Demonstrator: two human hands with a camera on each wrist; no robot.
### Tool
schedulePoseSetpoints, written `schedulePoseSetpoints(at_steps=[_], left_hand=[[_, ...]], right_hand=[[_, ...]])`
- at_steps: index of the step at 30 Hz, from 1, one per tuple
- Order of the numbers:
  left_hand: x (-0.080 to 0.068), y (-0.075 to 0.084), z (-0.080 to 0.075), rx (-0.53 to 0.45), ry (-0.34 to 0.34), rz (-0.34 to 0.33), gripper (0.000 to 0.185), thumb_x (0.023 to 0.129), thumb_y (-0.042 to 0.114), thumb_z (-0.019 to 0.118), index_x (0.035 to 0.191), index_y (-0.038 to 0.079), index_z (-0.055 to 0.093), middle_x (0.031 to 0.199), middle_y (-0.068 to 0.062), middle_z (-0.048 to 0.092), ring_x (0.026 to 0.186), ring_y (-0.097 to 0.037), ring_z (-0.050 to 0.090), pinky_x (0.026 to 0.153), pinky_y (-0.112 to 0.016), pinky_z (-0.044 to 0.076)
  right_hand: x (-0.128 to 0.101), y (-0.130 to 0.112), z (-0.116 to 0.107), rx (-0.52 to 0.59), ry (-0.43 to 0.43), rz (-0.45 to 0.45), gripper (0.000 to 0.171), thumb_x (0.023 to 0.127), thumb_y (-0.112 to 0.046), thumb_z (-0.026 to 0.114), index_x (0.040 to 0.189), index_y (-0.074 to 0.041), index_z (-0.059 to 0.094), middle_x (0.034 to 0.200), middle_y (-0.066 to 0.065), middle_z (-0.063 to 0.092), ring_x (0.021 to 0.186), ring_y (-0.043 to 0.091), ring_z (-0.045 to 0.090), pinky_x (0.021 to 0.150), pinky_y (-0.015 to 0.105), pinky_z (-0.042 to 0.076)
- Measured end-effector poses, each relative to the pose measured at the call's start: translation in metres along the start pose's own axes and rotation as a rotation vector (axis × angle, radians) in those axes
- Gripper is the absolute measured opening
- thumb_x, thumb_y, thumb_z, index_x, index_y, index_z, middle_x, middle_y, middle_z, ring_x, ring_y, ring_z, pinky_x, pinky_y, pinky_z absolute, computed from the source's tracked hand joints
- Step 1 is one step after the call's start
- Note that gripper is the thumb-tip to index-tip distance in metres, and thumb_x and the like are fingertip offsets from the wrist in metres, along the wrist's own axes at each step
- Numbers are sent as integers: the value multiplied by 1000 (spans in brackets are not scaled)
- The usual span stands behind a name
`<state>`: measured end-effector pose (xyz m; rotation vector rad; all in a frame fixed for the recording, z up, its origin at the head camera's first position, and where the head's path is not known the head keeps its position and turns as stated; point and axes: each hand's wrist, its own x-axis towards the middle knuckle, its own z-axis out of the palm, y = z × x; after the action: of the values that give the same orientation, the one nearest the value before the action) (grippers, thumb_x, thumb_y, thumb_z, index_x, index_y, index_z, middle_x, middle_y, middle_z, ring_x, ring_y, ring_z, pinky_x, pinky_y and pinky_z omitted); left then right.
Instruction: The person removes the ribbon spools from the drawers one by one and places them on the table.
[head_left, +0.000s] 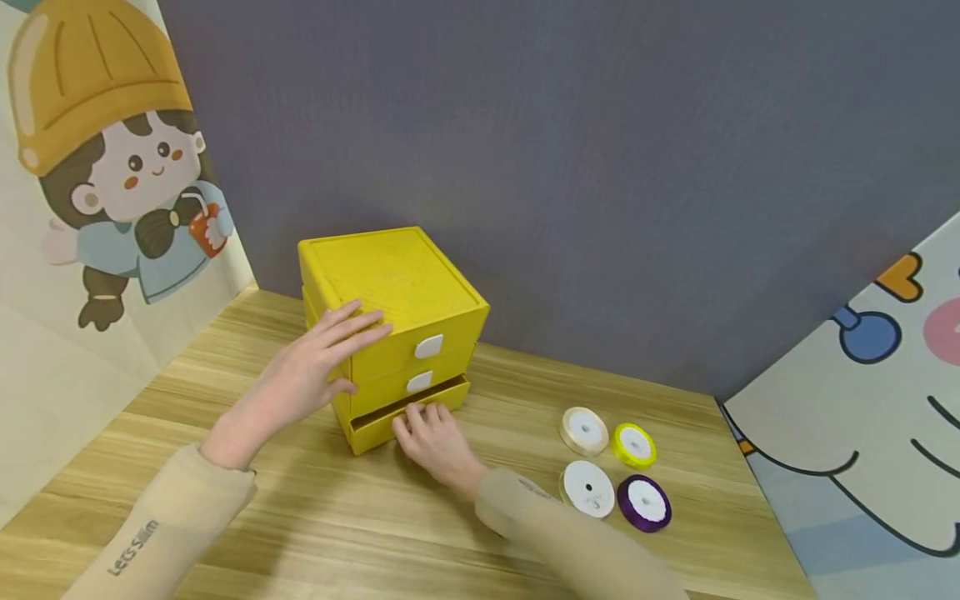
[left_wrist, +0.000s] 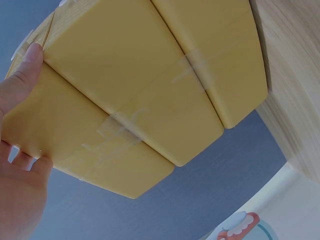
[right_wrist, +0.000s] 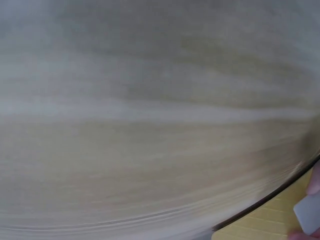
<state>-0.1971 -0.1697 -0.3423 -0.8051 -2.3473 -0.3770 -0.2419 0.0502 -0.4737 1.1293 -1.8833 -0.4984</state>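
Note:
A yellow three-drawer box [head_left: 397, 279] stands on the wooden table, with white pull tabs on its drawers. Its bottom drawer [head_left: 375, 433] is pulled out a little, while the upper two are closed. My left hand [head_left: 311, 362] rests on the box's left front corner, fingers extended over the top and thumb against the side. In the left wrist view, that thumb [left_wrist: 25, 75] touches the yellow wall. At the bottom drawer's front, my right hand [head_left: 438, 446] pinches the white pull tab [right_wrist: 309, 214], seen between its fingers at the edge of the right wrist view.
Right of the box, several ribbon spools lie flat on the table [head_left: 300, 500]: a cream spool [head_left: 572, 423], a yellow one [head_left: 634, 464], a white-faced one [head_left: 587, 490] and a purple one [head_left: 636, 518]. A grey-blue panel [head_left: 562, 183] rises behind; cartoon-printed panels flank both sides.

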Motion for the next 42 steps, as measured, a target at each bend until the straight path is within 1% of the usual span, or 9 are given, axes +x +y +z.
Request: schedulePoseSetpoints(at_steps=[3, 6, 11, 16, 27, 29, 33, 38, 42], left_hand=[[0, 0, 0, 1, -4, -3, 98, 51, -1, 90, 139, 14, 50, 144, -8, 50, 137, -33, 39, 83, -40, 60], [1, 0, -1, -3, -3, 2, 98, 51, -2, 90, 139, 13, 50, 143, -8, 50, 137, -34, 40, 90, -43, 57], [1, -1, 0, -2, -3, 4, 98, 50, -2, 90, 138, 13, 50, 143, -9, 51, 136, -34, 40, 92, -45, 56], [0, -2, -1, -5, -16, -7, 97, 51, -2, 90, 139, 13, 50, 143, -9, 50, 138, -34, 39, 92, -45, 56], [1, 0, -3, -19, -30, -30, 95, 54, -5, 88, 139, 15, 50, 144, -9, 50, 140, -33, 37, 83, -42, 60], [1, 0, -3, -19, -26, -28, 95, 53, -5, 88, 138, 14, 51, 144, -9, 50, 140, -34, 37, 85, -43, 59], [1, 0, -2, -22, -26, -27, 95, 53, -5, 88, 138, 14, 51, 144, -10, 50, 140, -34, 37, 98, -48, 52], [1, 1, -2, -18, -24, -26, 95, 53, -5, 88, 138, 14, 51, 144, -10, 50, 140, -35, 36, 86, -42, 59], [1, 2, -1, -21, -19, -26, 95, 52, -7, 88, 138, 12, 51, 144, -11, 50, 140, -36, 36, 95, -46, 55]], right_hand=[[2, 0, 2, -9, 11, 5, 35, 102, -3, 25, 86, -15, 53, 82, 0, 57, 66, 13, 59, 62, 23, 52], [3, -1, 6, -10, 53, 13, 40, 101, 0, 21, 84, -16, 54, 80, 0, 57, 63, 13, 58, 61, 23, 52], [4, -1, 9, -13, 113, 21, 45, 100, 2, 17, 81, -16, 54, 77, 0, 56, 60, 13, 56, 58, 23, 51], [7, -2, 8, -4, 88, 29, 44, 101, 2, 17, 83, -16, 54, 79, 0, 56, 62, 13, 57, 58, 23, 50], [12, -4, 9, 5, 52, 69, 41, 101, -1, 20, 83, -16, 53, 79, 0, 56, 61, 14, 56, 57, 24, 47], [13, -4, 10, 2, 61, 68, 43, 100, 0, 18, 82, -16, 53, 78, 0, 56, 60, 13, 55, 56, 24, 47], [14, -3, 9, -9, 78, 65, 46, 100, 1, 15, 80, -16, 53, 77, 0, 56, 59, 13, 55, 55, 23, 47], [15, 1, 6, -17, 92, 55, 45, 99, 2, 17, 80, -17, 53, 76, -2, 56, 58, 11, 55, 54, 20, 46], [15, 1, 6, -14, 92, 56, 44, 98, 2, 19, 81, -18, 54, 76, -3, 55, 59, 9, 55, 53, 18, 44]])
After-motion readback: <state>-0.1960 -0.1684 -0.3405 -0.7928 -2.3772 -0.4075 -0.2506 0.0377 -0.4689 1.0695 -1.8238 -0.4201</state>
